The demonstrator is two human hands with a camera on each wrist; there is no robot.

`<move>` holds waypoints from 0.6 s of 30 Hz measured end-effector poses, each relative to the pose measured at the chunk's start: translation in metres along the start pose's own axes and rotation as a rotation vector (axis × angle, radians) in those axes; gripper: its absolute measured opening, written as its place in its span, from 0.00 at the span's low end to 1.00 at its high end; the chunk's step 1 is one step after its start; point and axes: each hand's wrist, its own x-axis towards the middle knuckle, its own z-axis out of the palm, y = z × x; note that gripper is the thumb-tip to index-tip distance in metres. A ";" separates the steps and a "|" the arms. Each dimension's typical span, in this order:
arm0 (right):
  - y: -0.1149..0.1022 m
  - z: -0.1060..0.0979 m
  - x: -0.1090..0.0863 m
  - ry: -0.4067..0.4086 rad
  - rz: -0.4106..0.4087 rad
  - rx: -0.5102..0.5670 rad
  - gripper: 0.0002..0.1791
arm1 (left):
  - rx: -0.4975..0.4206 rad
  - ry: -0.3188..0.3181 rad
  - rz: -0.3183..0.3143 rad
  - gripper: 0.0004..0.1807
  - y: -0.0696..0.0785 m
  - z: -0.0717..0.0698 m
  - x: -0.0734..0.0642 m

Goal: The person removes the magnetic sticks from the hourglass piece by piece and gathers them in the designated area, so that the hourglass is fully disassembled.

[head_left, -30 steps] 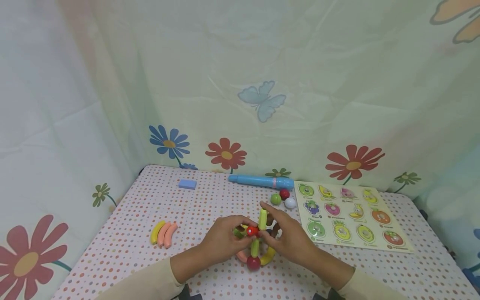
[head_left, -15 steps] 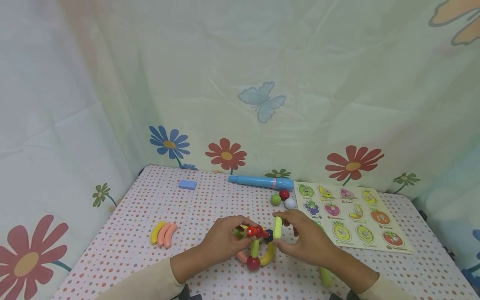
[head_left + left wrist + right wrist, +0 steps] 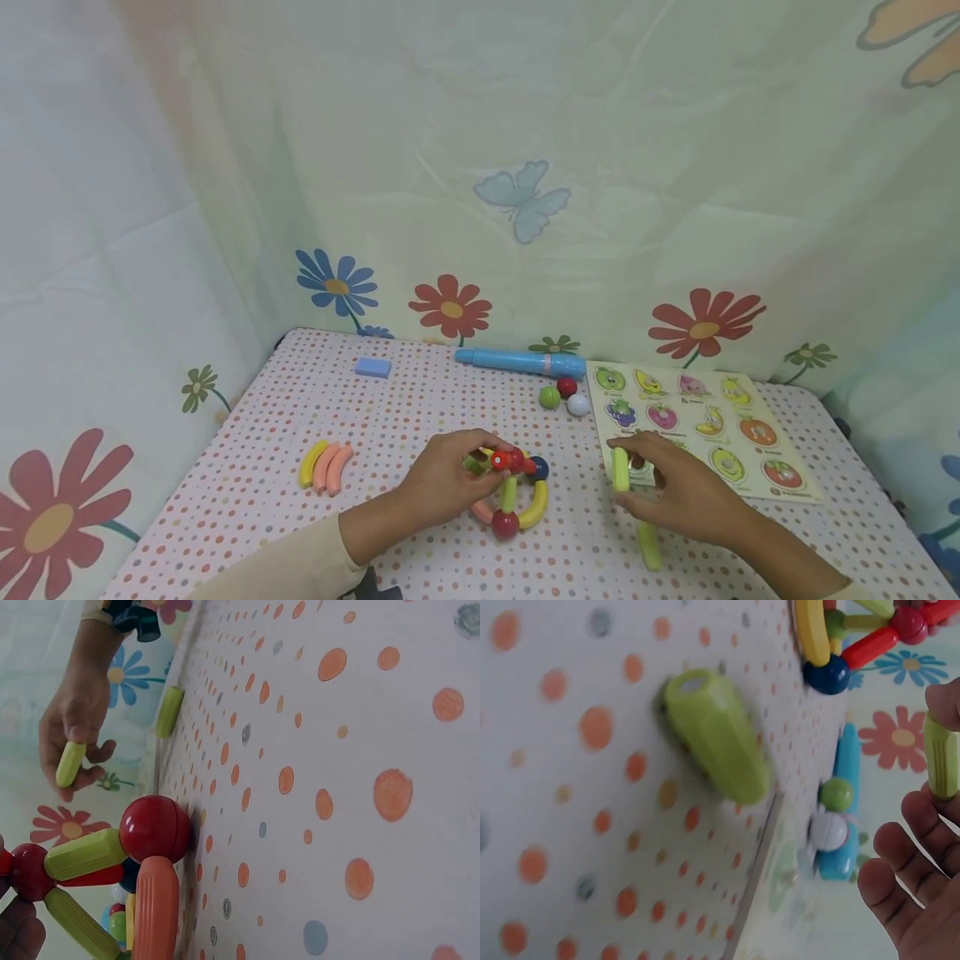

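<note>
My left hand (image 3: 450, 471) holds the top of a toy structure of rods and balls, with its fingers by a red rod and a red ball (image 3: 31, 871). The structure has a lower red ball (image 3: 505, 524), a navy ball (image 3: 538, 468), a curved yellow rod (image 3: 535, 505), a curved pink rod (image 3: 155, 907) and straight green rods (image 3: 84, 855). Part of it is hidden behind the left fingers. To the right, my right hand (image 3: 678, 485) pinches a short green rod (image 3: 620, 469) upright between thumb and finger. Below that hand, another green rod (image 3: 649, 546) lies on the table.
A fruit picture board (image 3: 727, 433) lies at the right, partly under the right hand. Green (image 3: 550, 397), red (image 3: 567, 387) and white (image 3: 578, 405) balls sit near a blue tube (image 3: 517, 362). Curved rods (image 3: 325, 467) and a blue block (image 3: 372, 367) lie left.
My right hand has moved right, away from the structure, carrying the green rod toward the picture board. My left hand stays on the structure. The second green rod on the table has come into view.
</note>
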 end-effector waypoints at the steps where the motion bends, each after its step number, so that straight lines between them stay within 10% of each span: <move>1: 0.003 -0.001 -0.002 -0.007 0.011 -0.007 0.35 | -0.002 0.002 0.003 0.17 0.000 0.000 0.000; 18: 0.051 0.003 -0.039 -0.224 0.139 -0.118 0.37 | 0.003 0.013 0.019 0.17 0.000 0.000 0.000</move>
